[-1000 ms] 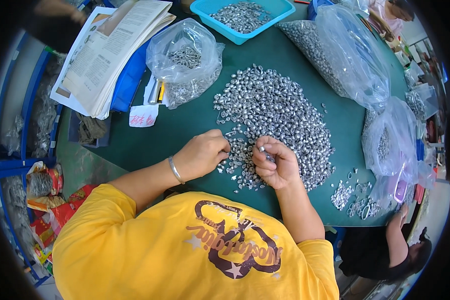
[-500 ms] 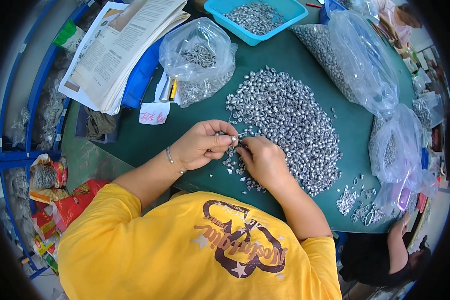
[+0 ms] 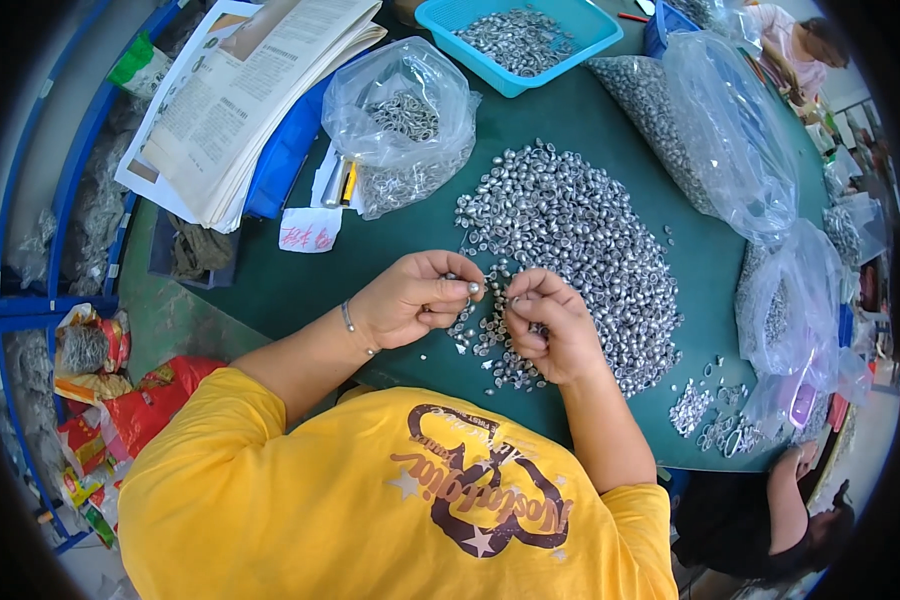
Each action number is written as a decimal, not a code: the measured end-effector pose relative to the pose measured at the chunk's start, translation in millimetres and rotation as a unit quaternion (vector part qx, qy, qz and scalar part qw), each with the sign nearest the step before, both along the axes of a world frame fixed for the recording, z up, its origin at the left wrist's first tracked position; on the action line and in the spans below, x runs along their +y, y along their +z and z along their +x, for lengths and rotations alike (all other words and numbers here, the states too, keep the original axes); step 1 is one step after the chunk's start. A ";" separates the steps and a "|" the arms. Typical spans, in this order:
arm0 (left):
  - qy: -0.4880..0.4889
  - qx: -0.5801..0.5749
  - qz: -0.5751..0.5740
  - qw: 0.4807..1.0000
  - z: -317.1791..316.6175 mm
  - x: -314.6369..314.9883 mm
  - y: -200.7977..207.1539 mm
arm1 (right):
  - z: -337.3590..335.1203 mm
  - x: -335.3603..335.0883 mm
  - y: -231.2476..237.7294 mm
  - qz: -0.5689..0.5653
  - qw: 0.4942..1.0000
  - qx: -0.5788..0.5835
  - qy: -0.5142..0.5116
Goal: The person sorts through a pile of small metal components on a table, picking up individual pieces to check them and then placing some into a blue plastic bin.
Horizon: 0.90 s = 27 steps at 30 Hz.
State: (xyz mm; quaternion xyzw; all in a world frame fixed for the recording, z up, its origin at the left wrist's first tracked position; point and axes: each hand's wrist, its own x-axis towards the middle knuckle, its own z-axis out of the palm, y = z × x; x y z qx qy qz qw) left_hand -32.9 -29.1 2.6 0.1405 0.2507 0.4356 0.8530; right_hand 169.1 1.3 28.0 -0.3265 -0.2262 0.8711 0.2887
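My left hand (image 3: 410,298) is closed in a pinch around a small rounded silver metal piece (image 3: 473,288) at the thumb and fingertips. Just to its right, my right hand (image 3: 562,328) has its fingers curled in, with the thumb against the forefinger. Something small and metallic shows among those fingers, too small to name. The two sets of fingertips are close together but apart. Beside and beyond them spreads a large heap of small hollow, dome-shaped metal pieces (image 3: 600,235) on the green tabletop (image 3: 410,365). Several loose ones lie under my fingers.
A blue basket (image 3: 525,80) of metal parts stands at the back. Plastic bags of parts (image 3: 395,100) lie back left, others (image 3: 740,130) to the right. Newspapers (image 3: 240,110) sit far left, small rings and parts (image 3: 725,430) at the right edge. Two other people (image 3: 795,45) are on the right.
My right hand has turned, drawn back from the heap and moved slightly right, away from the left fingertips. My left hand still pinches the small metal piece.
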 end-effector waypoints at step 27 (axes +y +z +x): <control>-0.022 0.600 0.377 0.705 2.5 5.0 15.4 | 17.2 -4.2 1.0 0.186 0.935 -0.302 0.011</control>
